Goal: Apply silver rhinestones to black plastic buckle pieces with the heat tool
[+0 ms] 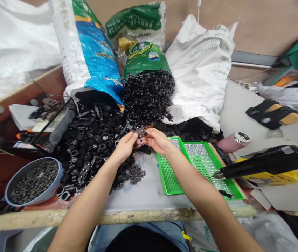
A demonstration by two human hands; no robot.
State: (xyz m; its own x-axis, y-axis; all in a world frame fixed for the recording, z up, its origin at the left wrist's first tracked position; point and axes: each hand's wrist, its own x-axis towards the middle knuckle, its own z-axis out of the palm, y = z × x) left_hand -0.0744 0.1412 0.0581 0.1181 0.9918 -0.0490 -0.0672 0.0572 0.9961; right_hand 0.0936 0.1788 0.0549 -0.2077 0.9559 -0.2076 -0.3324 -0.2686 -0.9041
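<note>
Above the tabletop (pixel 149 185), head view | small black part (pixel 140 134) raised between both hands | left fingers (pixel 133 138) and right fingers (pixel 150 135) pinching it | likely light, stiff, slightly slick; edges seem the best hold

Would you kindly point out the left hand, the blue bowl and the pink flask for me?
Left hand (pixel 126 145): head view, on the back of the hand.
Blue bowl (pixel 56 184): head view, on its outer wall.
Pink flask (pixel 228 141): head view, on the side of its body.
</note>
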